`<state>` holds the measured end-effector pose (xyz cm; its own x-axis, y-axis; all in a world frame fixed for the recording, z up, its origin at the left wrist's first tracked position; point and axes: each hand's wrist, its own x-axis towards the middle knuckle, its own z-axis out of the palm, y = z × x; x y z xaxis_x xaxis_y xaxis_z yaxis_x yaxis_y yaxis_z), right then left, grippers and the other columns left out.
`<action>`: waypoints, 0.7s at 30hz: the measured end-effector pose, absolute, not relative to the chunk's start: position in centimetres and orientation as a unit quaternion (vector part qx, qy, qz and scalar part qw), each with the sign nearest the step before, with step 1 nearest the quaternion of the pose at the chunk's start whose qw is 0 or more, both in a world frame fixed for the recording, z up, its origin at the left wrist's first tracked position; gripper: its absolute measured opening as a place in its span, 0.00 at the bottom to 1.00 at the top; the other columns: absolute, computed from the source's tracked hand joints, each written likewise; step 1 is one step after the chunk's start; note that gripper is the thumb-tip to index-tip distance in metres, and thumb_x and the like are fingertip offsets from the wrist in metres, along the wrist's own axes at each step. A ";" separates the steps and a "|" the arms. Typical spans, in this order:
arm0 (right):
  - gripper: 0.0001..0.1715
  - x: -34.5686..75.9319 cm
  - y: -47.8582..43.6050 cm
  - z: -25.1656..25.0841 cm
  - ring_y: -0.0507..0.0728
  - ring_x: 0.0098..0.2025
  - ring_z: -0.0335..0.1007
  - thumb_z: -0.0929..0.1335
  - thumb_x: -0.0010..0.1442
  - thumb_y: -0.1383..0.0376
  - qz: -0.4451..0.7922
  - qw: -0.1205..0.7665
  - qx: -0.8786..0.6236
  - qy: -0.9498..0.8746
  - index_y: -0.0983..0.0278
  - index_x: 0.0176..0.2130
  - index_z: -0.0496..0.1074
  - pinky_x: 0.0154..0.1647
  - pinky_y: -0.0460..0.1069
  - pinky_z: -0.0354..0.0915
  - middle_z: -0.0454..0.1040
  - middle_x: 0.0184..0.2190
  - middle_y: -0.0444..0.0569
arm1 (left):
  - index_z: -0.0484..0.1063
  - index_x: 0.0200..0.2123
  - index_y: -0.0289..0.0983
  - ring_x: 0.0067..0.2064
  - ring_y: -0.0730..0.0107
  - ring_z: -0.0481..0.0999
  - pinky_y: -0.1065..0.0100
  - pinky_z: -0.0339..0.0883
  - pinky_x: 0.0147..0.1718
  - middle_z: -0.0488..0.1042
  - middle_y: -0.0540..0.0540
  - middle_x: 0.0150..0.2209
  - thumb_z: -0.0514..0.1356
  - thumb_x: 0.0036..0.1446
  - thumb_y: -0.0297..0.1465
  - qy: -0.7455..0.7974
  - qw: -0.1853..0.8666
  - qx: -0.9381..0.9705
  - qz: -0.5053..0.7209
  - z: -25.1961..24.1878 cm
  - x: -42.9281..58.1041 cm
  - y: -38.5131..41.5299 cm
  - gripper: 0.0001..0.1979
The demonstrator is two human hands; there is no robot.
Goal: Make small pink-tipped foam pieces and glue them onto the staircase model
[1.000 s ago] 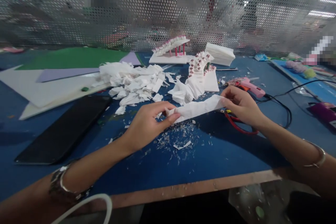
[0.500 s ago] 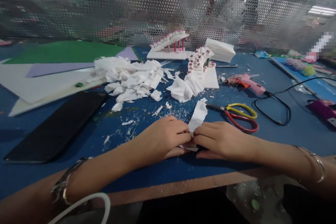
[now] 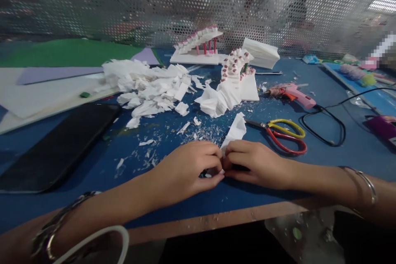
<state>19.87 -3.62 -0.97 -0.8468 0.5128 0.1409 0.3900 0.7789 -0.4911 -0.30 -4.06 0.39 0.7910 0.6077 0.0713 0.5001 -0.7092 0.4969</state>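
A strip of white tissue paper [image 3: 235, 128] runs up the table from between my two hands. My left hand [image 3: 198, 163] pinches its near end, fingertips meeting those of my right hand [image 3: 255, 163], which is closed on the same strip. A small white bit of the paper shows at the left thumb tip; the rest of the near end is hidden by the fingers. Just beyond lies a white crumpled paper piece [image 3: 213, 101] joined to a small model staircase [image 3: 234, 68] dotted with dark red.
Scissors [image 3: 283, 136] with yellow and red handles lie right of the strip, below a pink glue gun [image 3: 295, 95]. Torn white paper [image 3: 154, 86] is heaped left of centre. A black phone-like slab [image 3: 62, 146] lies left. Another model staircase [image 3: 199, 45] stands behind, before a perforated metal screen [image 3: 173, 4].
My hands have drawn together, and the near end of the strip, which lay visible below the fingers, is now gathered between the fingertips. The view has shifted slightly.
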 end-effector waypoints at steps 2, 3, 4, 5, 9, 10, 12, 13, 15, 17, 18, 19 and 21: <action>0.08 19.7 -3.6 -1.0 0.50 0.36 0.64 0.62 0.59 0.65 0.247 0.141 -0.252 -0.925 0.66 0.35 0.69 0.36 0.44 0.62 0.67 0.34 0.48 | 0.71 0.27 0.36 0.36 0.71 0.70 0.71 0.60 0.36 0.72 0.48 0.33 0.54 0.55 0.30 0.319 0.246 0.909 0.110 0.4 -0.3 -4.1 0.08; 0.07 19.7 -3.5 -1.1 0.49 0.35 0.64 0.63 0.58 0.66 0.252 0.144 -0.257 -0.922 0.67 0.34 0.69 0.35 0.44 0.62 0.67 0.33 0.48 | 0.71 0.27 0.36 0.37 0.71 0.70 0.71 0.60 0.36 0.71 0.48 0.33 0.54 0.56 0.30 0.326 0.249 0.906 0.106 0.3 -0.4 -4.2 0.08; 0.06 19.6 -3.6 -1.1 0.49 0.35 0.64 0.63 0.58 0.67 0.253 0.146 -0.261 -0.920 0.67 0.33 0.69 0.35 0.44 0.62 0.67 0.33 0.47 | 0.70 0.28 0.36 0.37 0.71 0.70 0.70 0.61 0.36 0.71 0.48 0.34 0.53 0.56 0.30 0.331 0.250 0.904 0.102 0.3 -0.4 -4.2 0.08; 0.06 19.6 -3.6 -1.1 0.50 0.34 0.64 0.63 0.57 0.67 0.252 0.147 -0.263 -0.919 0.67 0.33 0.69 0.35 0.44 0.61 0.67 0.33 0.47 | 0.70 0.28 0.36 0.36 0.71 0.69 0.70 0.61 0.36 0.71 0.48 0.34 0.53 0.56 0.30 0.336 0.251 0.902 0.099 0.4 -0.4 -4.2 0.08; 0.06 19.4 -3.8 -1.1 0.50 0.34 0.64 0.63 0.56 0.67 0.236 0.151 -0.280 -0.918 0.67 0.32 0.68 0.34 0.44 0.61 0.67 0.32 0.48 | 0.67 0.27 0.36 0.35 0.72 0.69 0.70 0.61 0.35 0.69 0.48 0.36 0.53 0.56 0.30 0.352 0.265 0.893 0.086 0.4 -0.5 -4.3 0.07; 0.06 19.3 -3.9 -1.2 0.50 0.34 0.64 0.63 0.56 0.67 0.231 0.153 -0.285 -0.918 0.67 0.31 0.68 0.34 0.44 0.61 0.67 0.32 0.48 | 0.67 0.27 0.36 0.35 0.72 0.68 0.70 0.61 0.35 0.68 0.48 0.36 0.53 0.55 0.30 0.355 0.264 0.893 0.083 0.4 -0.4 -4.3 0.07; 0.07 19.1 -4.0 -1.2 0.50 0.33 0.63 0.63 0.56 0.66 0.219 0.160 -0.290 -0.918 0.67 0.31 0.68 0.33 0.44 0.61 0.67 0.31 0.48 | 0.66 0.27 0.36 0.36 0.71 0.67 0.70 0.60 0.35 0.67 0.48 0.35 0.54 0.55 0.29 0.349 0.248 0.900 0.082 0.4 -0.4 -4.2 0.06; 0.06 19.1 -4.0 -1.3 0.50 0.33 0.63 0.63 0.56 0.67 0.215 0.161 -0.290 -0.919 0.67 0.31 0.68 0.33 0.44 0.61 0.67 0.31 0.48 | 0.65 0.27 0.36 0.36 0.70 0.67 0.69 0.59 0.35 0.67 0.48 0.35 0.54 0.54 0.30 0.343 0.235 0.906 0.083 0.4 -0.4 -4.2 0.05; 0.05 19.0 -4.0 -1.4 0.50 0.33 0.63 0.64 0.54 0.68 0.209 0.161 -0.290 -0.920 0.67 0.31 0.68 0.33 0.44 0.61 0.67 0.31 0.47 | 0.65 0.28 0.36 0.36 0.69 0.66 0.68 0.58 0.35 0.67 0.49 0.33 0.55 0.54 0.31 0.328 0.214 0.916 0.082 0.4 -0.4 -3.9 0.05; 0.04 19.0 -4.0 -1.4 0.50 0.33 0.63 0.64 0.51 0.69 0.209 0.163 -0.292 -0.919 0.66 0.30 0.68 0.33 0.43 0.61 0.67 0.31 0.47 | 0.64 0.30 0.36 0.35 0.69 0.65 0.69 0.57 0.34 0.68 0.49 0.32 0.55 0.54 0.32 0.319 0.204 0.922 0.076 0.5 -0.5 -3.7 0.05; 0.04 19.0 -4.0 -1.4 0.50 0.33 0.63 0.64 0.51 0.70 0.208 0.164 -0.293 -0.919 0.66 0.30 0.68 0.32 0.43 0.61 0.67 0.31 0.47 | 0.64 0.30 0.36 0.35 0.69 0.65 0.69 0.57 0.33 0.68 0.49 0.32 0.55 0.54 0.33 0.310 0.199 0.927 0.074 0.5 -0.6 -3.6 0.06; 0.03 18.9 -4.0 -1.4 0.49 0.32 0.63 0.64 0.50 0.69 0.208 0.163 -0.294 -0.919 0.66 0.30 0.68 0.32 0.43 0.60 0.67 0.31 0.47 | 0.64 0.31 0.36 0.35 0.69 0.66 0.68 0.56 0.35 0.68 0.48 0.33 0.55 0.55 0.34 0.297 0.187 0.933 0.074 0.6 -0.7 -3.6 0.06; 0.02 18.9 -4.0 -1.3 0.50 0.32 0.62 0.65 0.50 0.69 0.210 0.157 -0.294 -0.919 0.66 0.29 0.68 0.32 0.43 0.60 0.66 0.31 0.47 | 0.65 0.34 0.37 0.39 0.68 0.67 0.65 0.54 0.40 0.70 0.48 0.37 0.54 0.56 0.34 0.263 0.139 0.951 0.083 0.6 -1.0 -3.5 0.06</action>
